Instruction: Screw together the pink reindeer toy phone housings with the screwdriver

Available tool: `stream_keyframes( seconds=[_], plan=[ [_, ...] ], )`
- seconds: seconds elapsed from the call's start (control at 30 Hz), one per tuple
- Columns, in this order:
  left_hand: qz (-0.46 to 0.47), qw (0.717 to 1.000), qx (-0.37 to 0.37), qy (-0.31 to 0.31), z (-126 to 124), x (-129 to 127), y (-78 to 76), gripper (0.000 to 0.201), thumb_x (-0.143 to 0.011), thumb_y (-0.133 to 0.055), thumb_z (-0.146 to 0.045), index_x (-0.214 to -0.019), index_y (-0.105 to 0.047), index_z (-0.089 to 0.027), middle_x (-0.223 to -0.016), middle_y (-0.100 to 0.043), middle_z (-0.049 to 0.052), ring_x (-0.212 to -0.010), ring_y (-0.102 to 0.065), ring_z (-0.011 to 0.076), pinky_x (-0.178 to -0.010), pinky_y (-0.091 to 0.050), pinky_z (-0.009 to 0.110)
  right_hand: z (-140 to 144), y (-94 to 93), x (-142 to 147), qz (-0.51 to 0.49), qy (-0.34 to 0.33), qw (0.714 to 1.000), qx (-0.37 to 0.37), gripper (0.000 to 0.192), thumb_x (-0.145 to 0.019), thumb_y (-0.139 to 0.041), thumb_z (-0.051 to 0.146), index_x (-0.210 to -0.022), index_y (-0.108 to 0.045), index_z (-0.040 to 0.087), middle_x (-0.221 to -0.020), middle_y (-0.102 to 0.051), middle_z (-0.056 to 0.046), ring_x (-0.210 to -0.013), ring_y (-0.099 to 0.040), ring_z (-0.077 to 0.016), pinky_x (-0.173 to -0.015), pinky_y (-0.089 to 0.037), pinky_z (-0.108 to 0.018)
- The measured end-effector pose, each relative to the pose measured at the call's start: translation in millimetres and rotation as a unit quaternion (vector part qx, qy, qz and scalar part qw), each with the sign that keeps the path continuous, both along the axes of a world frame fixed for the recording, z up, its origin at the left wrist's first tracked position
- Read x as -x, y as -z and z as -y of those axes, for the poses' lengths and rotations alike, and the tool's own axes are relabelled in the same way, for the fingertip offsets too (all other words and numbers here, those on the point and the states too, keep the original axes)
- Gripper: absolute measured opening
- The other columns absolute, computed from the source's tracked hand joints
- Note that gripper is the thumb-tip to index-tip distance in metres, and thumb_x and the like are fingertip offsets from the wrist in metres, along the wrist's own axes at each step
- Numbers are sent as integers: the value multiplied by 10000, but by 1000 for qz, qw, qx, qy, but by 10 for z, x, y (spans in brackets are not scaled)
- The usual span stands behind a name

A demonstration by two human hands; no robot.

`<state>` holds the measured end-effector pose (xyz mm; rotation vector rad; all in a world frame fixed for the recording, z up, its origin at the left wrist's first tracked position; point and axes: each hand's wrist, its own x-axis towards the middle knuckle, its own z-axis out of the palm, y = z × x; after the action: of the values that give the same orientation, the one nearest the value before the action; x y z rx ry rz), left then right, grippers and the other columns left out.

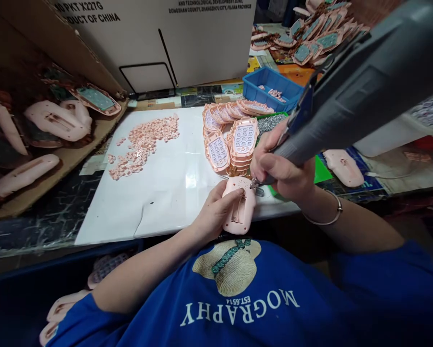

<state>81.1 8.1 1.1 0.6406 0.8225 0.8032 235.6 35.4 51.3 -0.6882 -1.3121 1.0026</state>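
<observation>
We held the pink shell (239, 206) at the near edge of the white sheet (158, 183), its hollow back facing up; our left hand (216, 212) closed around its left side, thumb laid across the upper part by the speaker holes, so that hand was clamped on the shell; our right hand (277, 166) sat just to the right and slightly beyond, wrapped tight around the grey electric screwdriver (357, 91), whose tip came down at the shell's upper right corner; whether the bit actually touched a screw there we could not tell, since the fingers hid the point of contact. The two hands lay close together, the shell between them and mostly under the left. Just beyond the shell stood stacks of pink keypad fronts (234, 137); to the left on the sheet lay a scatter of small pink buttons (144, 144); a green tray of screws (270, 123) and a blue bin (272, 86) stood farther off to the right; a cardboard box (158, 38) rose at the far side; more pink shells (53, 120) lay at the left.
</observation>
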Motion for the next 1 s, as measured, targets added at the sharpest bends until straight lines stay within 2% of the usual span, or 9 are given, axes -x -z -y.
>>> stream_keyframes(
  seconds=[0.13,0.2,0.27,0.3,0.37,0.47,0.63,0.8,1.0],
  plan=[
    [-6,1000,6,-2,-6,-10,-23,469,-715,-848,-368,-1088,-651,-163,-935,-730,38,-763,-665,152,-677,-527,246,-56,-216,-105,-49,-53,997,-30,265,-800,-813,372,-1001,-673,273,-614,-536,79,-423,-470,-114,-433,-405,-280],
    [-14,1000,11,0,-15,-6,-27,474,-712,-851,-370,-1087,-650,-161,-922,-730,37,-752,-670,154,-664,-530,246,-165,-327,-229,-54,13,995,-77,235,-797,-807,383,-967,-689,272,-659,-566,65,-421,-458,-112,-413,-361,-294],
    [-16,1000,11,4,-25,3,-24,480,-713,-851,-369,-1096,-648,-164,-946,-733,43,-768,-680,162,-678,-540,255,-357,-364,-408,-36,133,982,-132,188,-799,-809,375,-909,-683,288,-702,-590,56,-446,-479,-118,-433,-353,-309],
    [-14,1000,9,7,-29,7,-22,483,-717,-849,-369,-1107,-647,-167,-969,-736,49,-782,-685,166,-690,-545,260,-479,-345,-512,-7,185,973,-136,181,-808,-808,347,-918,-668,310,-706,-592,60,-489,-519,-132,-485,-390,-314],
    [-12,1000,10,13,-33,13,-19,487,-729,-842,-370,-1127,-643,-172,-1011,-738,59,-808,-691,169,-708,-549,261,-741,-243,-726,24,259,955,-144,209,-801,-816,343,-899,-634,312,-671,-578,77,-475,-516,-128,-490,-389,-310],
    [-8,1000,14,17,-37,16,-24,484,-738,-837,-368,-1135,-640,-174,-1044,-742,68,-811,-690,165,-712,-546,253,-1064,-19,-984,33,312,943,-116,325,-773,-824,446,-869,-556,290,-649,-543,88,-452,-464,-118,-477,-376,-309],
    [-8,1000,18,19,-43,21,-47,462,-739,-839,-359,-1116,-646,-174,-1012,-745,57,-755,-675,148,-686,-547,246,-1235,198,-1129,29,333,936,-107,392,-758,-795,520,-920,-511,304,-712,-567,93,-467,-461,-119,-470,-349,-317],
    [-6,999,24,21,-43,24,-62,450,-740,-838,-353,-1111,-647,-183,-959,-737,44,-750,-676,157,-667,-547,251,-1226,225,-1145,58,317,944,-72,427,-713,-810,544,-920,-491,351,-720,-587,104,-496,-493,-119,-515,-398,-324],
    [-5,1000,21,19,-44,21,-41,448,-739,-838,-352,-1104,-641,-180,-988,-737,51,-779,-685,165,-696,-553,263,-1279,279,-1194,54,322,944,-47,485,-649,-817,631,-895,-494,365,-711,-589,101,-535,-449,-135,-561,-360,-355]
  ],
)
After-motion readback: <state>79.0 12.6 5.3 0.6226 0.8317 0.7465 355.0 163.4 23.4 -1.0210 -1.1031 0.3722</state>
